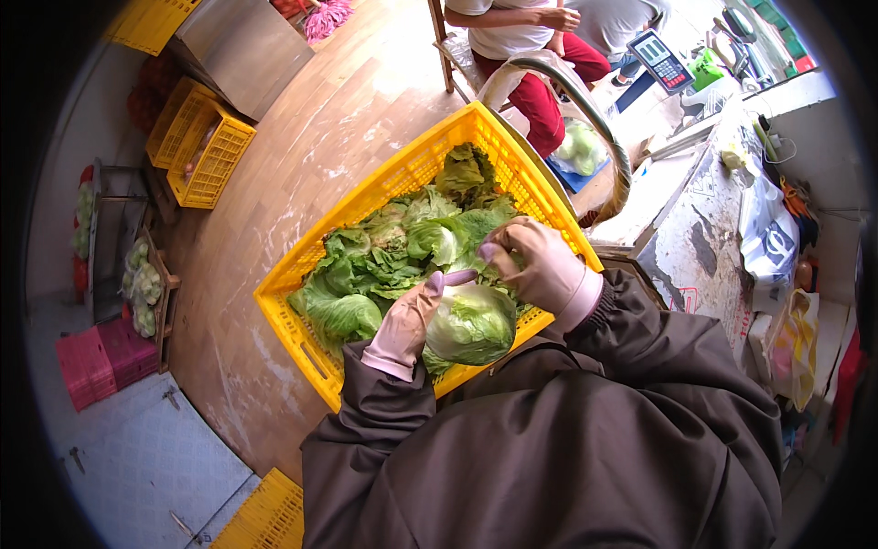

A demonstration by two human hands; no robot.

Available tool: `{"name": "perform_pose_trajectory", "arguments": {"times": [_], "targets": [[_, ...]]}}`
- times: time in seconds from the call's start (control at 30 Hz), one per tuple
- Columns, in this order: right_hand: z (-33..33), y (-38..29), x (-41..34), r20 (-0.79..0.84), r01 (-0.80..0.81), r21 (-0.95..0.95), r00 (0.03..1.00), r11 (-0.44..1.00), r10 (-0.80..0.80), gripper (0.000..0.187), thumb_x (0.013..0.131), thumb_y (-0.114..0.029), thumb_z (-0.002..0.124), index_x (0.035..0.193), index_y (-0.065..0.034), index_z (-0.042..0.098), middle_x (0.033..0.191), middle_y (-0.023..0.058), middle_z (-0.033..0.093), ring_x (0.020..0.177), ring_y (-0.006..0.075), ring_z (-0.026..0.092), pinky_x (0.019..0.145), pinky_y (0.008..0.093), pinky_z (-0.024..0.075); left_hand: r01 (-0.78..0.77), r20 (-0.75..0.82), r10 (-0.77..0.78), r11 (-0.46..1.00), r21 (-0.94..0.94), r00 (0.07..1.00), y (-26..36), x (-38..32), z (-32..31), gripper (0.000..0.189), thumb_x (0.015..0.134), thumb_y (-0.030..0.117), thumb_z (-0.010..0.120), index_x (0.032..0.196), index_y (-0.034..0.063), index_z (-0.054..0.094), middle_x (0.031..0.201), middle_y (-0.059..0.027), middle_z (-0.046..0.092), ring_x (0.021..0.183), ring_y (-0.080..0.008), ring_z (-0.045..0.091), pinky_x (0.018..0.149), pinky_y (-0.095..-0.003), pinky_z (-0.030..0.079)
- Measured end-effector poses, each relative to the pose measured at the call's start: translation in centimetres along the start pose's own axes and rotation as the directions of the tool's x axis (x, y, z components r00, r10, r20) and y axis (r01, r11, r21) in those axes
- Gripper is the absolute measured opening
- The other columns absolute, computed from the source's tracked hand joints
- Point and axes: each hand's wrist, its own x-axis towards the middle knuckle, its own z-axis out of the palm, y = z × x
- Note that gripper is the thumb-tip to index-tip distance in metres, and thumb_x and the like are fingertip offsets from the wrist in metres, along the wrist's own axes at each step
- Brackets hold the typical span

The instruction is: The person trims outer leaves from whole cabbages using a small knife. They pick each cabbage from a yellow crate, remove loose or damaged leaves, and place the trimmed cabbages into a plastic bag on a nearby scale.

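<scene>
A yellow plastic crate [291, 346] full of loose green lettuce leaves [343, 312] stands in front of me. My left hand [406, 322], in a pale pink glove soiled brown, is against the left side of a trimmed head of lettuce [473, 326], thumb and finger at its upper edge. The head is over the near part of the crate. My right hand [542, 264], gloved the same way, is just above and right of the head with its fingers curled; whether anything is between them is hidden. A paler lettuce piece [437, 240] lies among the leaves beyond my hands.
A seated person in red trousers [538, 110] is beyond the crate, beside a curved handle [603, 130]. A digital scale [660, 62] with bagged produce [582, 147] stands at the upper right. A worn tabletop [699, 240] is on the right, yellow crates [219, 161] on the left.
</scene>
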Motion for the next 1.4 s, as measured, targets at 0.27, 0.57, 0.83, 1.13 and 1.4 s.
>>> {"name": "perform_pose_trajectory", "arguments": {"times": [0.27,0.57,0.83,1.13,1.4], "targets": [[-1.5,-1.3,-1.7,0.286,0.109,0.344,0.934,0.933,-0.215,0.017,0.081,-0.015,0.076,0.088,-0.0038,0.065,0.095,0.0112,0.066,0.088,0.0276,0.064,0.075,0.0348,0.0523,-0.145,0.056,0.137,0.971,0.189,0.989,0.9,-0.3,1.0,0.045,0.103,0.030,0.046,0.127,-0.0068,0.054,0.113,-0.0104,0.064,0.102,-0.0118,0.059,0.090,-0.0221,0.046],[0.5,0.9,-1.6,0.326,-0.114,-0.060,0.937,0.992,0.127,0.013,0.087,-0.014,0.065,0.091,-0.0028,0.062,0.083,0.0145,0.060,0.078,0.0344,0.061,0.066,0.0402,0.0498,-0.215,0.222,0.141,0.910,0.354,0.965,1.4,-0.8,3.1,0.079,0.087,0.053,0.064,0.137,-0.0049,0.045,0.130,-0.0116,0.055,0.119,-0.0181,0.052,0.102,-0.0314,0.041],[-1.1,0.4,-1.9,0.572,-0.375,0.263,0.803,0.889,0.169,0.046,0.091,-0.045,0.062,0.087,0.0000,0.068,0.073,0.0179,0.064,0.069,0.0312,0.063,0.064,0.0370,0.0506,-0.128,0.205,0.041,0.894,0.429,0.978,1.0,-0.9,2.5,0.077,0.087,0.049,0.067,0.138,-0.0042,0.043,0.131,-0.0110,0.054,0.121,-0.0178,0.050,0.104,-0.0312,0.038],[-1.2,1.2,-1.8,0.842,-0.313,0.287,0.534,0.905,-0.082,0.018,0.081,-0.015,0.071,0.088,-0.0011,0.062,0.082,0.0083,0.064,0.073,0.0185,0.060,0.067,0.0326,0.0492,0.082,0.235,-0.155,0.953,0.293,0.959,-1.4,-0.2,3.0,0.058,0.090,0.014,0.069,0.138,-0.0010,0.040,0.124,-0.0077,0.052,0.099,-0.0111,0.055,0.085,-0.0223,0.046],[-0.1,0.6,-3.4,0.768,-0.477,0.199,0.618,0.856,0.166,0.007,0.077,-0.012,0.066,0.080,-0.0069,0.063,0.069,0.0035,0.062,0.064,0.0108,0.056,0.060,0.0315,0.0487,-0.080,0.306,-0.074,0.883,0.462,0.949,-0.3,-0.2,4.1,0.053,0.091,0.009,0.067,0.137,0.0005,0.043,0.101,0.0009,0.057,0.085,-0.0046,0.053,0.069,-0.0161,0.045]]}}
